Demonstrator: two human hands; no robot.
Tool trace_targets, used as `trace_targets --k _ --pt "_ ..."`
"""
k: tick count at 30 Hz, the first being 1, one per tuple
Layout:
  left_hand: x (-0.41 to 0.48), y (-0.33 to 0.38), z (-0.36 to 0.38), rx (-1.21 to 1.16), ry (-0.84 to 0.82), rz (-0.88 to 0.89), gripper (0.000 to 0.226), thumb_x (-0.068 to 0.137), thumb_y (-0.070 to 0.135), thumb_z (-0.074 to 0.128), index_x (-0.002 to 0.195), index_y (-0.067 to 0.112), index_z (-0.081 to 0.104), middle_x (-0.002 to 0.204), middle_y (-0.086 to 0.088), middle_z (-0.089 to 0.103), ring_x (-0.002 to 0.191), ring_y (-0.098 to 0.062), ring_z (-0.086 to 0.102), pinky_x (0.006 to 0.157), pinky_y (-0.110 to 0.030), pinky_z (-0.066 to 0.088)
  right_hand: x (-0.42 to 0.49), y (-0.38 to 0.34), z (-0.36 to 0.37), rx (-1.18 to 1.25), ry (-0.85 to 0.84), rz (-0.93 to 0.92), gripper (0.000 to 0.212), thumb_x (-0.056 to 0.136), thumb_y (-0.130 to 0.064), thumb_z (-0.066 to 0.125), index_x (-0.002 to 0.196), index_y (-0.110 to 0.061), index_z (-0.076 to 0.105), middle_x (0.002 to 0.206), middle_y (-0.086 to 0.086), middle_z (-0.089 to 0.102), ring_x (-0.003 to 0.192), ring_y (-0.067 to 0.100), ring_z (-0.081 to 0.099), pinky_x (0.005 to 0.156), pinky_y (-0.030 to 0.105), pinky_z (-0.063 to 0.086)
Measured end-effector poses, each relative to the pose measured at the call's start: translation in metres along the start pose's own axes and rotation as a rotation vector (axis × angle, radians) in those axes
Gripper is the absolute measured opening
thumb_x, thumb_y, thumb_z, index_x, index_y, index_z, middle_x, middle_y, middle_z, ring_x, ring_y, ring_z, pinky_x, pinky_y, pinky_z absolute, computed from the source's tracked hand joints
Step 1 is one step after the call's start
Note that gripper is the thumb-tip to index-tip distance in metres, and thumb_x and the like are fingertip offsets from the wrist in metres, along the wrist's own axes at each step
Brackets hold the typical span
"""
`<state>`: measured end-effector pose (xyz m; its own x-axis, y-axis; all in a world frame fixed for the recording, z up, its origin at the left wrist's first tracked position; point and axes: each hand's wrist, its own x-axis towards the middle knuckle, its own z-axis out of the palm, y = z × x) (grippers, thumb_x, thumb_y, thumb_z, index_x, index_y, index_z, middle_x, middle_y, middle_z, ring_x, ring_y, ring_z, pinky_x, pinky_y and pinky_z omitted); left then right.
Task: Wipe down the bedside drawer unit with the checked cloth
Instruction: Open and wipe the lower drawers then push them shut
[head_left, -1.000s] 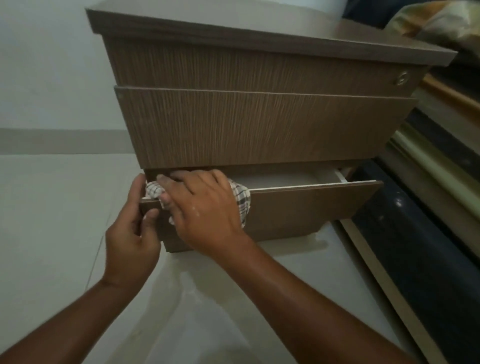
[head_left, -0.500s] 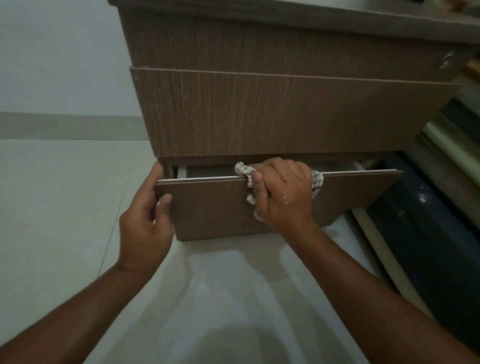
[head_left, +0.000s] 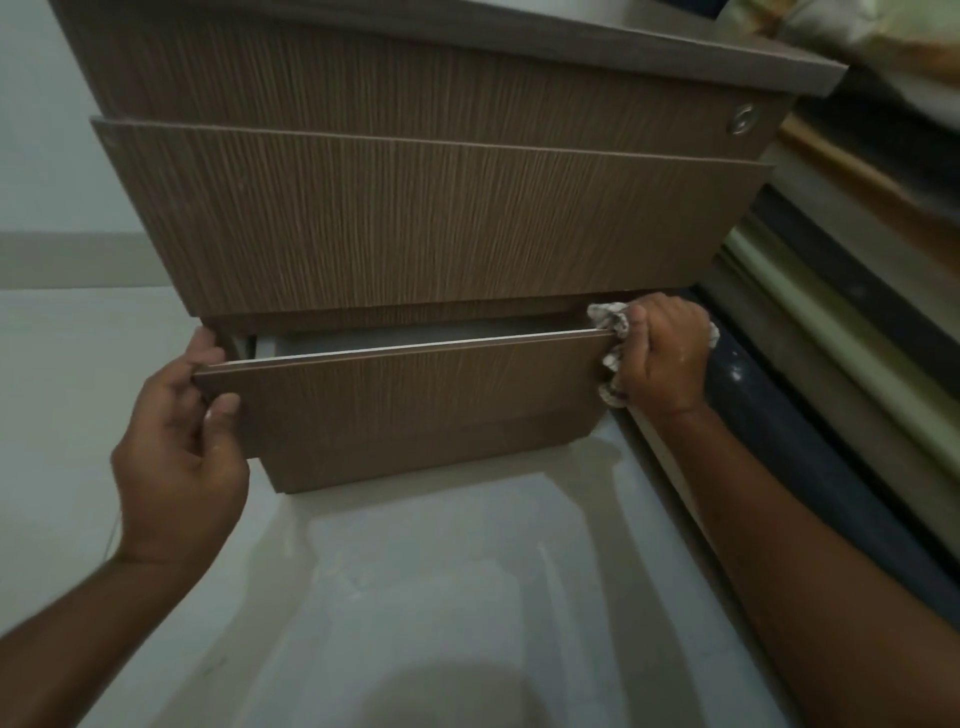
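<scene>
Cloth (head_left: 608, 318), checked and bunched up, sits at the right end of the bottom drawer (head_left: 415, 400), on its top edge, right of centre in the frame. It pokes out above and below our right hand (head_left: 662, 353). That hand is curled tight round it, knuckles toward us, pressing the cloth against the upper right corner of the drawer front. The drawer stands pulled partly out of the unit (head_left: 415, 223), and we see a pale strip of its inside behind the front panel. Our left hand (head_left: 176, 441), at lower left, grips the drawer's left end: the thumb lies on the front face and the fingers wrap behind the edge. The two upper fronts of the unit fill the top half of the frame, and a small round lock (head_left: 742, 120) shows at the upper right of the top one. Below, a pale floor (head_left: 441, 597) fills the bottom of the frame, with a dark shadow at bottom centre. A light wall (head_left: 31, 130) with a darker band along its foot is at the upper left. Along the right edge run blurred layers of a bed (head_left: 831, 364), dark and greenish; we cannot tell them apart clearly.
</scene>
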<state>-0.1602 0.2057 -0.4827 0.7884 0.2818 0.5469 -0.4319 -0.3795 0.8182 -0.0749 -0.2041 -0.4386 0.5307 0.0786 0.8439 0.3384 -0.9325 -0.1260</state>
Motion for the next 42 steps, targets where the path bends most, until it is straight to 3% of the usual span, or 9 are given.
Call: trace_targets --k 3,7,10,17,21,26,38,40,42 --pt "0.000 0.002 -0.001 -0.014 -0.002 0.004 0.046 0.098 -0.013 0.048 0.133 0.016 0.047 0.149 -0.010 0.050 0.137 -0.003 0.049 0.114 -0.021 0.039 0.000 0.030 -0.006 0.063 0.012 0.247 0.033 0.100 -0.013 0.039 0.075 -0.003 0.059 0.074 0.015 0.061 0.070 0.023 0.053 0.071 0.037 0.040" --pt "-0.001 0.005 -0.001 -0.015 0.008 -0.001 0.045 0.099 -0.010 0.049 0.137 0.014 0.047 0.148 -0.011 0.052 0.136 -0.008 0.052 0.114 -0.026 0.041 0.002 0.046 -0.013 0.207 0.257 0.598 0.047 0.106 -0.030 0.033 0.097 -0.001 0.068 0.098 0.019 0.071 0.090 0.029 0.066 0.087 0.041 0.052" --pt "0.000 0.004 -0.002 -0.009 0.007 -0.004 0.046 0.099 -0.007 0.050 0.139 0.017 0.047 0.148 -0.011 0.053 0.138 -0.017 0.052 0.115 -0.037 0.042 0.021 -0.003 -0.010 0.239 0.377 0.476 0.046 0.109 -0.026 0.032 0.097 0.002 0.066 0.095 0.020 0.070 0.089 0.034 0.066 0.083 0.041 0.052" --pt "0.001 -0.001 -0.001 0.036 0.028 0.016 0.049 0.099 0.007 0.050 0.147 0.016 0.045 0.152 -0.002 0.051 0.140 -0.015 0.050 0.115 -0.039 0.043 0.015 -0.193 0.026 0.503 0.107 -0.053 0.039 0.106 -0.015 0.033 0.093 0.000 0.067 0.092 0.015 0.066 0.087 0.029 0.059 0.082 0.042 0.045" --pt "0.003 -0.003 0.000 0.105 0.043 0.056 0.053 0.098 0.003 0.051 0.150 0.002 0.042 0.127 0.048 0.052 0.116 0.019 0.053 0.099 -0.008 0.043 -0.008 -0.230 0.047 0.574 0.060 -0.113 0.044 0.106 -0.024 0.034 0.099 -0.004 0.073 0.097 0.009 0.070 0.092 0.026 0.062 0.083 0.046 0.047" --pt "0.006 -0.008 0.003 0.114 0.047 0.052 0.054 0.097 -0.007 0.050 0.150 -0.001 0.039 0.112 0.057 0.048 0.101 0.030 0.048 0.092 0.001 0.036 -0.014 -0.234 0.056 0.618 0.154 -0.109 0.048 0.108 -0.027 0.034 0.105 0.000 0.073 0.099 0.012 0.071 0.095 0.022 0.061 0.087 0.036 0.046" --pt "0.029 -0.017 0.011 0.156 0.048 -0.026 0.058 0.101 0.005 0.050 0.156 0.006 0.032 0.124 0.009 0.063 0.108 0.017 0.057 0.096 -0.010 0.045 -0.028 -0.230 0.087 0.564 0.232 0.050 0.040 0.106 -0.027 0.045 0.112 0.001 0.072 0.104 0.016 0.063 0.100 0.023 0.055 0.089 0.032 0.047" --pt "0.028 -0.014 0.010 0.170 0.015 0.033 0.063 0.102 0.006 0.047 0.159 0.003 0.019 0.143 -0.005 0.054 0.130 0.000 0.053 0.109 -0.024 0.045 -0.031 -0.239 0.099 0.525 0.225 0.019 0.035 0.104 -0.025 0.051 0.115 -0.001 0.073 0.114 0.012 0.058 0.106 0.023 0.056 0.092 0.035 0.048" --pt "0.027 -0.011 0.009 0.265 -0.049 0.162 0.067 0.102 -0.002 0.044 0.157 -0.006 0.005 0.164 -0.026 0.020 0.155 -0.032 0.020 0.126 -0.040 0.023 -0.042 -0.247 0.114 0.471 0.174 -0.083 0.032 0.104 -0.021 0.052 0.124 -0.002 0.069 0.128 0.013 0.053 0.117 0.031 0.059 0.096 0.045 0.049"
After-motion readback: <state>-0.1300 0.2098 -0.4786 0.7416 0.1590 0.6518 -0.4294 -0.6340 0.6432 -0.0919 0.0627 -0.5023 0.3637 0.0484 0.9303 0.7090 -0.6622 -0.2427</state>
